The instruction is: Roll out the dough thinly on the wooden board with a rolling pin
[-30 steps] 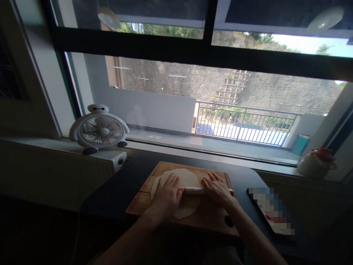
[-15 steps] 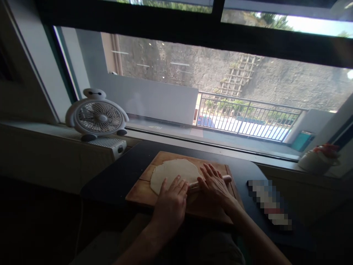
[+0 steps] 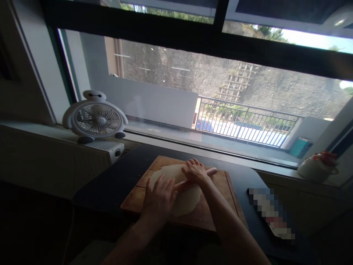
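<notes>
A sheet of rolled-out dough [image 3: 188,203] lies on a wooden board [image 3: 220,189]. Slanting across it is a rolling pin [image 3: 211,171], its right end sticking out beyond my right hand [image 3: 194,172]. That hand lies palm down over the pin with its fingers stretched forward, not wrapped round it. My left hand [image 3: 160,193] is open, fingers spread, over the left part of the dough at the pin's left end. It hides that end, so I cannot tell how firmly it touches the pin.
The board sits on a dark table [image 3: 110,184] beside a window. A white fan [image 3: 99,119] stands on a heater [image 3: 107,145] at the left. A blurred-out flat object [image 3: 271,215] lies on the table at right; a white pot [image 3: 317,169] stands on the sill.
The rolling pin and my right hand have moved left across the dough. My left hand has shifted left and its fingers are more spread. More dough shows on the near right side.
</notes>
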Tool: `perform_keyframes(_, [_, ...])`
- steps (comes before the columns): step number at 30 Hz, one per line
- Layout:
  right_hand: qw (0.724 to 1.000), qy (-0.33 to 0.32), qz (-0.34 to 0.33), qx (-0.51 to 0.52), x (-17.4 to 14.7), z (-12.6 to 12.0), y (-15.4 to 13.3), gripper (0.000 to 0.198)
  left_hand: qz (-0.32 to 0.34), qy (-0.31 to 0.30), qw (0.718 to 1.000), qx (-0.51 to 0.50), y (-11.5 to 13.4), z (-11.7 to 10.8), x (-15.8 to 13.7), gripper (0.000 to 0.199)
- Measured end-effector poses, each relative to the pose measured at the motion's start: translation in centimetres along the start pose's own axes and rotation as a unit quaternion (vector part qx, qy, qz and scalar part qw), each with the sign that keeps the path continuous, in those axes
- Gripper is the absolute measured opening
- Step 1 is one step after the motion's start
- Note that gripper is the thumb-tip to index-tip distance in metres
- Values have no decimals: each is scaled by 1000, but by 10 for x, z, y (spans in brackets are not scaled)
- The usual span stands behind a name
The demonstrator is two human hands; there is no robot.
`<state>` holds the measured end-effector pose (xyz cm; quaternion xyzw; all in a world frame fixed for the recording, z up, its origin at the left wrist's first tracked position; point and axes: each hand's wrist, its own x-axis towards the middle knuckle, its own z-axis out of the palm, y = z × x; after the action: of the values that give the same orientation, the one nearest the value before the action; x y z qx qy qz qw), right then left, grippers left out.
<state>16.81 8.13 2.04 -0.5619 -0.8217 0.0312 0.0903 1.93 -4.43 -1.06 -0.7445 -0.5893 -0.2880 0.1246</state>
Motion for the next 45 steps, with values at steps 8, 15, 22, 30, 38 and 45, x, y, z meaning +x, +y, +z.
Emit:
perform_keyframes(8, [999, 10, -47, 13, -45, 0, 14, 52, 24, -21, 999, -17, 25, -6, -22, 39])
perform_keyframes(15, [999, 2, -42, -24, -137, -3, 47, 57, 45, -32, 998, -29, 54, -14, -50, 43])
perform_keyframes(22, [999, -23, -32, -27, -53, -4, 2, 47, 9, -21, 1000, -18, 27, -11, -27, 32])
perform_keyframes(30, [998, -22, -50, -11, 14, 6, -35, 56, -16, 2, 1000, 22, 8, -11, -13, 28])
perform_keyframes(38, [999, 12, -31, -29, -95, -2, 19, 49, 44, -4, 999, -14, 47, -16, -40, 38])
perform_keyframes(45, [999, 0, -19, -41, -89, 0, 16, 51, 23, -14, 998, -52, 38, -16, -38, 35])
